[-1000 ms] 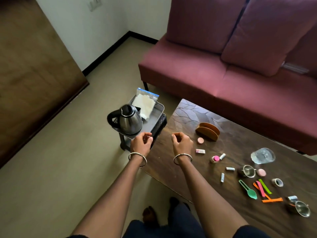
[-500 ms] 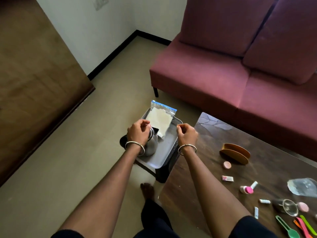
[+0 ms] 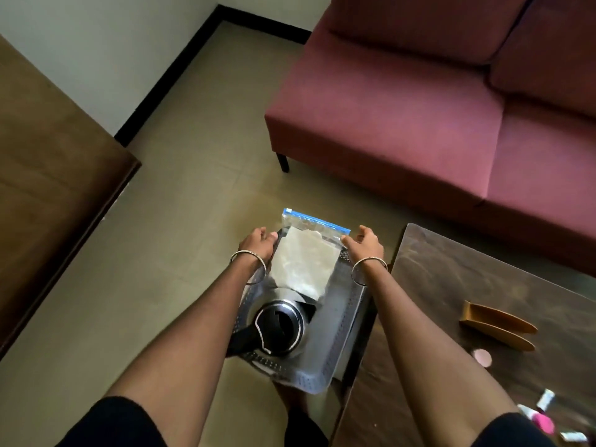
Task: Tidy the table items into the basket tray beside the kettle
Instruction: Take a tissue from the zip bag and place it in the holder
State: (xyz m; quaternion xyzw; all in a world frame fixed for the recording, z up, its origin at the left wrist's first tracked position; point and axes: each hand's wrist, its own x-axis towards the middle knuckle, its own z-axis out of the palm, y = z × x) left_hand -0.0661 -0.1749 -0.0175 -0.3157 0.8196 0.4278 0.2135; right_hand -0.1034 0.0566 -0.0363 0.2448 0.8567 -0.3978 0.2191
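Observation:
A grey perforated basket tray (image 3: 337, 324) sits on a black stand beside the brown table (image 3: 451, 285). Inside the tray stand a steel kettle (image 3: 280, 327) with a black handle and a clear zip bag (image 3: 303, 262) with a blue seal and pale contents. My left hand (image 3: 258, 243) grips the tray's far left corner with curled fingers. At the far right corner, next to the bag's seal, my right hand (image 3: 367, 241) grips the tray. A wooden holder (image 3: 496, 324), a pink disc (image 3: 482, 356) and small tubes and bottles (image 3: 545, 421) lie on the table.
A maroon sofa (image 3: 419, 108) stands behind the table and tray. A dark wooden cabinet or door (image 3: 48, 188) fills the left side. Beige floor lies between them. My knees are at the bottom edge.
Both hands reached forward from above the kettle and table edge to the tray's far corners. My view moved left and closer, so most table items slid out of sight to the right.

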